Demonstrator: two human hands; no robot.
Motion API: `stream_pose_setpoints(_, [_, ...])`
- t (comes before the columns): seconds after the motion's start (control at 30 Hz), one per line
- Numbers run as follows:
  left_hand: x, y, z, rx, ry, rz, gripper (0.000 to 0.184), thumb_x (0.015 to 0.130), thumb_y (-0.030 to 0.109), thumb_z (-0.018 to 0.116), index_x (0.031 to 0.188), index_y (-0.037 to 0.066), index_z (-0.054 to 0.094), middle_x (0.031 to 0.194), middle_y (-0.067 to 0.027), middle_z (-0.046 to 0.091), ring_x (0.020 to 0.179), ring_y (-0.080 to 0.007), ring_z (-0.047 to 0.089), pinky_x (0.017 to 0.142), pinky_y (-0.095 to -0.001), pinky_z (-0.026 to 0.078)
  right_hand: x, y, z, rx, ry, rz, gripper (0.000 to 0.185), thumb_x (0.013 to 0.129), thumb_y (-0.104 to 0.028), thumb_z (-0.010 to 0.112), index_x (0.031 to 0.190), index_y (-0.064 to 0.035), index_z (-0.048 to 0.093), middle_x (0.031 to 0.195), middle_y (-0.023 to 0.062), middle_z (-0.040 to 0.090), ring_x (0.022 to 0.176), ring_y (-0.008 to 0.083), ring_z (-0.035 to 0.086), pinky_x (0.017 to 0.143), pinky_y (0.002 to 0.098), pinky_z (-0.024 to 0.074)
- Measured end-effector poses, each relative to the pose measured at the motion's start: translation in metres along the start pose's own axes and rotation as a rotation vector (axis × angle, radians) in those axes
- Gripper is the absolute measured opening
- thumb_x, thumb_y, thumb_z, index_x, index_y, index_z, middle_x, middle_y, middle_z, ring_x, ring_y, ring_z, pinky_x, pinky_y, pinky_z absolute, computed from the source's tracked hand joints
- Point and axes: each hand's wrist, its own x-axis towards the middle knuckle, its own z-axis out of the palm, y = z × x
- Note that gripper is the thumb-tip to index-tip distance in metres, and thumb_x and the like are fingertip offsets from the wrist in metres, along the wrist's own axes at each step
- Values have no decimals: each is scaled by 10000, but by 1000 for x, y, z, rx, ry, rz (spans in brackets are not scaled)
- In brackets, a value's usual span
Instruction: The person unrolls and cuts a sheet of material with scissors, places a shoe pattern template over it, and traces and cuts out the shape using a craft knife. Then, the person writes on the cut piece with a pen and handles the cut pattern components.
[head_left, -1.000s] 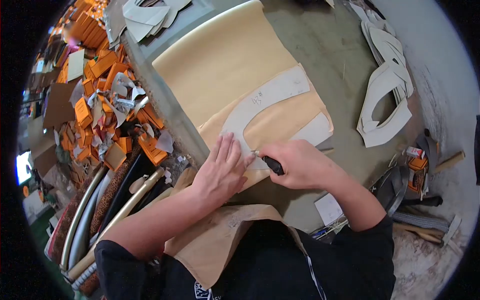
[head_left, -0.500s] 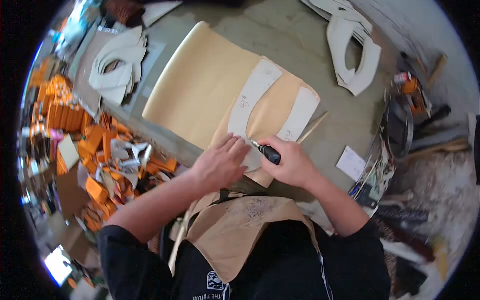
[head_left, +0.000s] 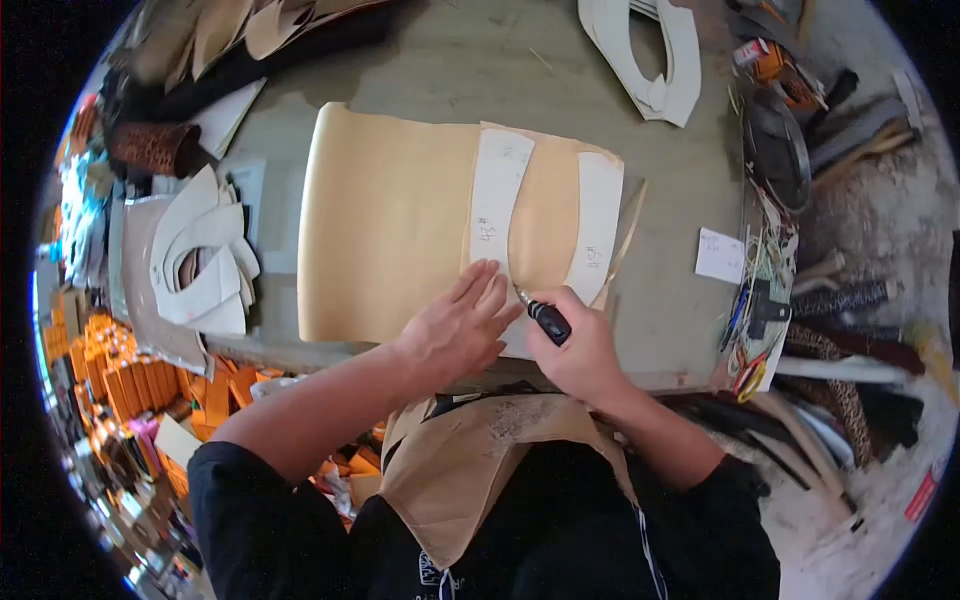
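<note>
A curved white template [head_left: 492,200] marked in pen lies on a tan sheet [head_left: 390,220] whose left edge curls over. My left hand [head_left: 460,318] presses flat on the template's lower part, its fingers spread a little. In my right hand [head_left: 575,345] is a black-handled knife [head_left: 547,320], its metal tip touching the inner edge of the template near my left fingertips. A second white template [head_left: 597,215] lies to the right on the same tan material. The lower end of the first template is partly hidden by my hands.
Stacked white templates lie at the left [head_left: 205,265] and the back right [head_left: 680,60]. A white note [head_left: 720,255] and yellow-handled scissors [head_left: 750,378] are near the right edge. Orange boxes [head_left: 135,385] are piled beyond the table at lower left.
The view has turned, and the sheet with its templates now appears nearly upright. The knife tip remains by the template's inner edge, with my left hand still pressing beside it.
</note>
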Motion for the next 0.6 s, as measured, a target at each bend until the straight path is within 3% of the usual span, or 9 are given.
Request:
stream_pose_setpoints(0.13, [-1,-10,4,47,28,80,502,927,322,660,1285,-29,641,1385,-232,555,1424,-400,435,1248,-492,279,19,-12,46,150,350,104,264,893,-152,715,1101,-3,650,802,243,696,761,386,733,655,411,558])
stream_pose_setpoints(0.23, [3,-44,12,1,42,256,437,923,275,658,1218,-47,665,1352,-213,580,1371,-375,492,1210,-452,351,32,-19,46,93,375,168,316,865,-190,731,1111,-6,652,818,253,700,766,392,730,680,435,562])
stream_pose_setpoints(0.3, [19,-76,13,-50,50,141,395,902,227,679,1186,-47,677,1319,-195,599,1319,-349,538,1185,-419,391,32,-18,39,-3,372,139,337,854,-204,736,1116,-9,653,822,258,699,767,397,727,690,446,563])
stream_pose_setpoints(0.33, [32,-89,10,16,161,107,543,848,274,763,1280,-29,635,1374,-192,606,1339,-349,541,1184,-444,408,32,-17,35,-4,332,105,343,845,-212,737,1111,-12,652,825,260,698,776,412,722,699,456,564])
stream_pose_setpoints(0.4, [58,-110,-5,67,156,42,726,812,360,809,1347,-70,573,1426,-213,568,1382,-358,505,1219,-436,355,33,-22,36,-11,309,85,350,836,-220,738,1105,-14,651,829,262,698,785,427,717,708,465,564])
stream_pose_setpoints(0.43, [69,-112,-21,80,106,-25,962,731,464,862,1418,-100,495,1497,-234,499,1439,-372,443,1255,-438,286,33,-28,39,-47,316,126,329,838,-214,734,1088,-16,652,827,261,698,797,438,713,708,468,565])
stream_pose_setpoints(0.5, [77,-118,-21,125,84,-25,1032,714,540,849,1435,-104,487,1532,-240,456,1454,-384,413,1266,-449,254,34,-37,48,-93,328,172,309,840,-208,730,1071,-18,652,826,260,698,809,449,709,709,471,566])
stream_pose_setpoints(0.57, [85,-125,-21,177,70,-47,1104,697,615,836,1452,-108,480,1568,-246,414,1468,-396,382,1277,-460,222,41,-43,60,-143,413,218,297,851,-152,732,1088,13,662,849,202,716,776,292,720,735,383,556])
stream_pose_setpoints(0.6, [84,-123,-20,259,20,-46,1120,702,638,824,1465,-103,472,1576,-244,405,1474,-401,372,1276,-469,217,53,-43,65,-171,458,159,276,856,-163,707,1068,8,663,853,232,714,799,381,719,722,413,555])
